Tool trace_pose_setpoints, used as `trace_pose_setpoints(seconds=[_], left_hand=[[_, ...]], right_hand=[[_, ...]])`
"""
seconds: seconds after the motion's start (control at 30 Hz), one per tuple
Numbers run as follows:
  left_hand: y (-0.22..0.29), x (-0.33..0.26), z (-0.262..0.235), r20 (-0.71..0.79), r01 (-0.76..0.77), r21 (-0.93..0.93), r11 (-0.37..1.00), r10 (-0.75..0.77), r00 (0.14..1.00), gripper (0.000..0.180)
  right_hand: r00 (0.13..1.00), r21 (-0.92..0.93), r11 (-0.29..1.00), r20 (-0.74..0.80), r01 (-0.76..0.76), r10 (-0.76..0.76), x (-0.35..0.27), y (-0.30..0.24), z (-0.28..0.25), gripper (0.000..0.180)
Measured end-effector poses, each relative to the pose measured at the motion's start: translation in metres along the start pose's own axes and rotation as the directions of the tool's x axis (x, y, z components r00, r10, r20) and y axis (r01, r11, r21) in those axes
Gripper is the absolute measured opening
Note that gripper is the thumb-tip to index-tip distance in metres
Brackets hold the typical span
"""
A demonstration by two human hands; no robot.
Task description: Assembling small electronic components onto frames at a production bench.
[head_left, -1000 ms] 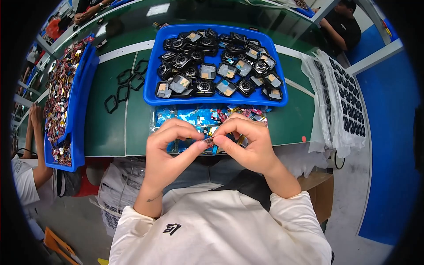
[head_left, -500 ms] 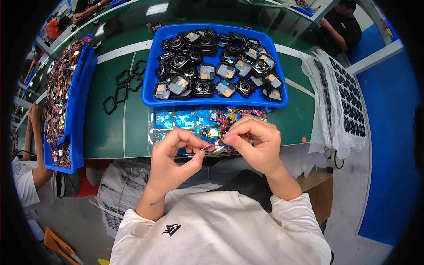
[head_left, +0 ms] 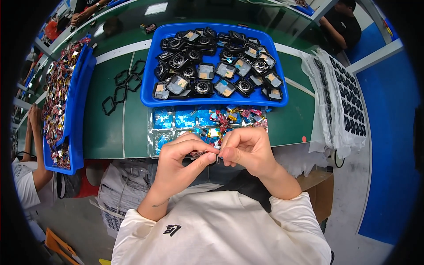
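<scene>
My left hand (head_left: pixel 181 161) pinches a small reddish circuit board (head_left: pixel 198 153) between thumb and fingers. The fingertips of my right hand (head_left: pixel 248 152) are closed and meet the board's right end. A tiny dark part (head_left: pixel 217 159) shows between the two hands; what exactly my right fingers grip is too small to make out. Just beyond my hands lies a clear plastic tray (head_left: pixel 150 132) with blue-filmed pieces (head_left: pixel 185 118) in its pockets. On the tray's right side is a loose heap of small red boards with wires and silvery parts (head_left: pixel 229 118).
A blue bin (head_left: pixel 214 103) full of black watch cases (head_left: pixel 203 87) stands behind the tray. Several black frames (head_left: pixel 120 93) lie left of it. A long blue bin (head_left: pixel 79 106) of small electronic parts is at far left. Wrapped stacked trays (head_left: pixel 346 97) stand right. Other people sit nearby.
My right hand has come down and left, and its fingertips now meet those of my left hand. The small board has turned so that more of its face shows.
</scene>
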State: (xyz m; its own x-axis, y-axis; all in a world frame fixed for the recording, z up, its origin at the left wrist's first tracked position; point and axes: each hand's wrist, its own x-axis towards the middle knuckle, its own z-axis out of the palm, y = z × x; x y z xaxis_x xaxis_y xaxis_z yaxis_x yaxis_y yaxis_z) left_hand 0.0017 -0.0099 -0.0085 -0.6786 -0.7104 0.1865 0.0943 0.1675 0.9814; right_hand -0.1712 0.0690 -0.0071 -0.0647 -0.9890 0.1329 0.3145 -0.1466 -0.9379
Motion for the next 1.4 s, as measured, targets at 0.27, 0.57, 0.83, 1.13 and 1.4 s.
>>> trace_pose_setpoints(seconds=[0.27, 0.57, 0.83, 1.13, 1.4], left_hand=[[-0.001, -0.001, -0.004, 0.040, -0.046, -0.103, 0.994, 0.051, 0.998, 0.005], [0.000, 0.000, -0.014, -0.120, -0.034, -0.142, 0.989, 0.017, 0.993, 0.003], [-0.003, -0.001, -0.016, -0.114, -0.085, -0.089, 0.992, 0.075, 0.991, 0.003], [0.003, 0.011, -0.022, -0.142, -0.173, 0.177, 0.969, 0.199, 0.970, 0.006], [0.022, 0.043, -0.016, -0.081, -0.267, 0.399, 0.877, 0.324, 0.943, 0.006]], right_hand=[[0.980, -0.055, 0.997, -0.186, 0.055, -0.064, 0.010, 0.004, 0.003, 0.015], [0.895, -0.924, 0.277, 0.125, 0.262, -0.429, 0.048, -0.018, -0.032, 0.011], [0.935, -0.999, -0.016, 0.049, 0.046, -0.350, 0.078, -0.019, -0.054, 0.017], [0.873, -0.747, 0.664, -0.312, 0.019, -0.376, 0.075, -0.028, -0.046, 0.013], [0.973, -0.358, 0.934, -0.218, -0.010, -0.073, 0.042, -0.027, -0.006, 0.024]])
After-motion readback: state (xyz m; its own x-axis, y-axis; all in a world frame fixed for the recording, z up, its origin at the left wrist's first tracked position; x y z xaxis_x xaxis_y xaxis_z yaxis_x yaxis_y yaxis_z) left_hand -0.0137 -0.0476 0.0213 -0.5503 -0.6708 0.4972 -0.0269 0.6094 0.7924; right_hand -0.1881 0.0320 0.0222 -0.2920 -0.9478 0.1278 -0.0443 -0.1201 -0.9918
